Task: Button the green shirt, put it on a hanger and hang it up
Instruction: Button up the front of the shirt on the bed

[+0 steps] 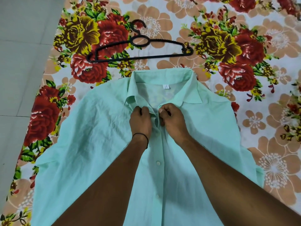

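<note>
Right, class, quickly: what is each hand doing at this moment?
Left hand: closed, pinching the shirt front edge below the collar.
Right hand: closed, pinching the opposite front edge.

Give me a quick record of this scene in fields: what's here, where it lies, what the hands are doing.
surface: floral bedsheet
garment: green shirt, laid flat, collar away from the person
left hand: pinching the placket near the collar
right hand: pinching the opposite edge
visible button: lower down the front, looks fastened
hanger: black, lying beyond the collar, untouched
stage: buttoning near the top
</note>
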